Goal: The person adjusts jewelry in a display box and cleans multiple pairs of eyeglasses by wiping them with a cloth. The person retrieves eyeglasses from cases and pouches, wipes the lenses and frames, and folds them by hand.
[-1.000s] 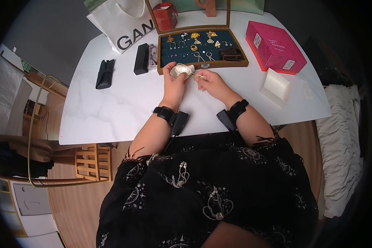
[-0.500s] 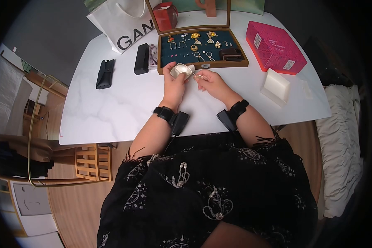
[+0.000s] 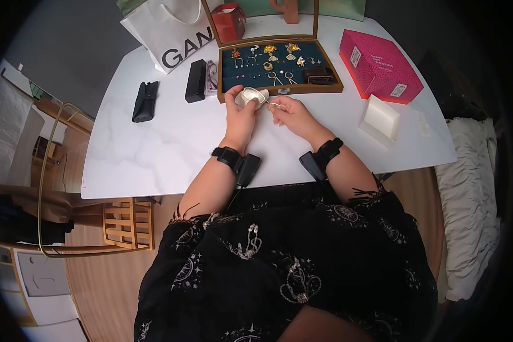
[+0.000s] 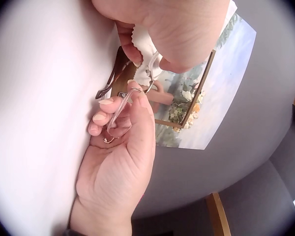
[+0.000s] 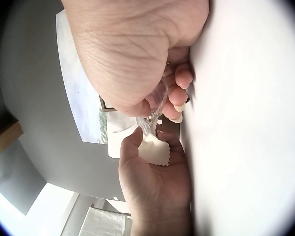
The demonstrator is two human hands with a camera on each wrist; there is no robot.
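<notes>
**Hoop earring meets polishing cloth at the table's far edge**

A person sits at a white table (image 3: 154,142) with both hands raised just in front of an open jewellery tray (image 3: 279,88). The left hand (image 3: 240,117) cups a small cream polishing cloth (image 3: 251,97), its fingers curled round the pinked-edge square so that it sits bunched in the palm; the right wrist view shows the cloth (image 5: 155,150) lying against those fingers. The right hand (image 3: 290,114) pinches a thin silver hoop earring (image 3: 275,105) between thumb and forefinger, the other fingers loosely folded beneath. From the left wrist camera the hoop (image 4: 123,105) runs as a fine wire from the right fingertips up to the cloth, its far end touching or tucked into the fabric.

Judging by this, the wiping of this one piece is under way rather than finished: the earring is out of the tray and in contact with the cloth, not yet set back. Whether the metal is already clean cannot be told at this size. The tray holds many more earrings and pins in its dark green lining, so most of the collection seems left to handle.

Around the work lie a black case (image 3: 145,101), a black box (image 3: 195,81), a pink gift box (image 3: 379,65), a small white box (image 3: 380,118) and a white shopping bag (image 3: 165,34).
</notes>
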